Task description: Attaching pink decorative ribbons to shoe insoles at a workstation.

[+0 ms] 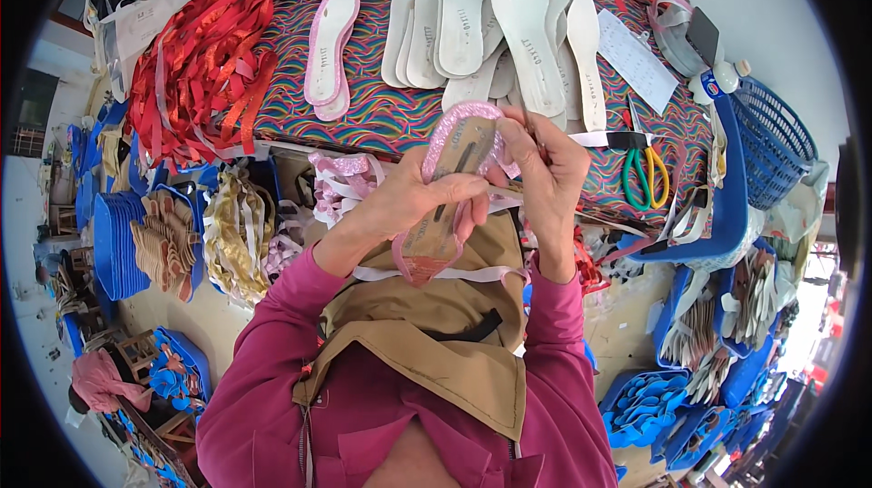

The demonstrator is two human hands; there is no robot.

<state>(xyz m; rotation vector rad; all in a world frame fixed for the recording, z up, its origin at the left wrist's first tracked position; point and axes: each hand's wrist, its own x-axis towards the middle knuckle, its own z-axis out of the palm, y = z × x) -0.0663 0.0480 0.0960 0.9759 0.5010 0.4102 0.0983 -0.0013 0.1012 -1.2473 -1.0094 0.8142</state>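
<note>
A shoe insole (461, 150), tan on the side facing me and edged in pink glitter trim (465, 112), is held above my lap. My left hand (386, 206) is closed around its middle, thumb lying across the tan face. At the wide upper end, my right hand (556, 165) pinches the glitter trim along the right rim. A thin dark line rises by the right fingers; I cannot make out whether it is a tool. Beyond them, white insoles (463, 24) lie heaped on the patterned table (381, 124). Two pink-edged insoles (327, 47) lie to their left.
A heap of red ribbons (204, 61) covers the table's left. Scissors (643, 174) with green and yellow handles lie at right, near a paper sheet (636, 59), a white bottle (718, 81) and a blue basket (772, 138). Pink straps (341, 184) hang below the table edge.
</note>
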